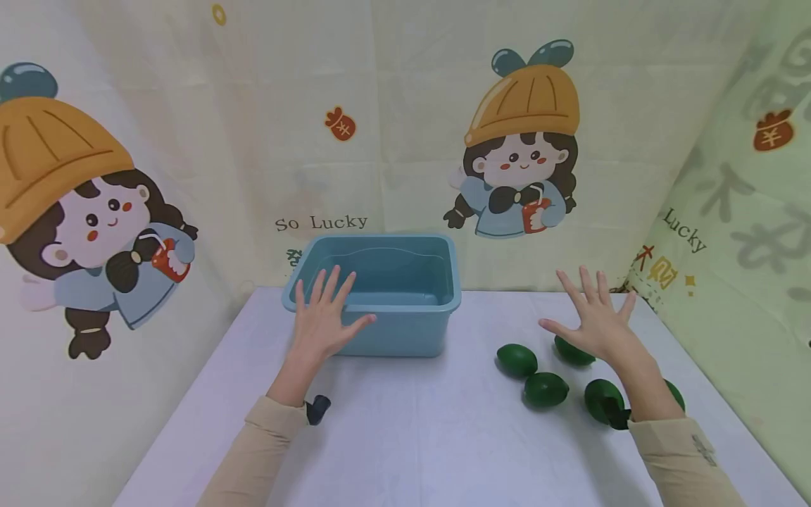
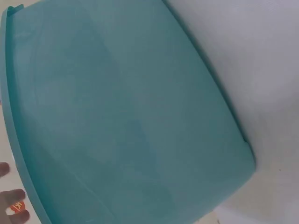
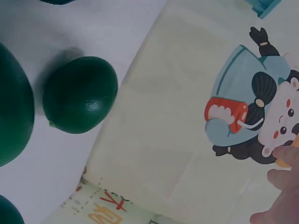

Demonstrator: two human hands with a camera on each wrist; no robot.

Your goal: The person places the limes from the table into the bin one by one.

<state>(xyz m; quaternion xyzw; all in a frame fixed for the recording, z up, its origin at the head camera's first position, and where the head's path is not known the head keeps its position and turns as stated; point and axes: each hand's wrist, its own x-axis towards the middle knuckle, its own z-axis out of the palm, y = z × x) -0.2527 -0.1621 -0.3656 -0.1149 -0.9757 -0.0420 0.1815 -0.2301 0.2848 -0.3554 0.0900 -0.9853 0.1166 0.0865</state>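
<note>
Blue plastic bin (image 1: 405, 331) sits at the back-middle of the white table (image 1: 405, 436), up vs. the printed backdrop (image 1: 393, 127). Left hand (image 1: 324, 317) hovers w/ fingers spread straight, palm down, over the bin's front-left corner, holding nothing; can't tell if it touches the rim. Left wrist view is nearly all bin wall, fingertips (image 2: 14, 198) just peeking in at the edge. Right hand (image 1: 595, 320) also flat and spread, empty, well to the right of the bin, above a bunch of dark green limes. Limes lie loose on the table right of the bin: one (image 1: 516, 359) nearest the bin, one (image 1: 546, 389) just in front of it, one (image 1: 572, 351) partly under the right hand, one (image 1: 602, 400) by the right wrist, another half hidden behind the forearm. Nothing stands btwn limes and bin. Backdrop shows cartoon girls in orange hats; text above the bin reads "So Lucky", w/ "Lucky" again on the fabric at far right of the bin.
</note>
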